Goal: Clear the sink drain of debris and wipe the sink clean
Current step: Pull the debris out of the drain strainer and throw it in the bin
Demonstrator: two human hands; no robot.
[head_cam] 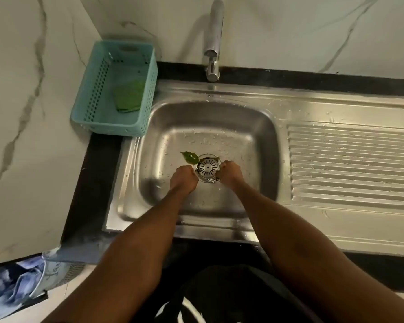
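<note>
The steel sink (159,127) has a round slotted drain strainer (208,168) in its wet floor. A green leaf (190,157) lies against the strainer's upper left rim, and a smaller green scrap (217,157) sits at its upper right. Crumpled silver foil bits (211,181) rest at its near edge. My left hand (184,178) is curled on the strainer's left rim and my right hand (230,174) on its right rim, knuckles up. The fingertips of both hands are hidden.
A teal perforated basket (96,108) holding a green scrub pad (128,94) stands on the counter left of the sink. The chrome tap (214,43) rises behind the basin. A ribbed draining board (350,164) lies to the right. Blue cloth (12,287) sits at the lower left.
</note>
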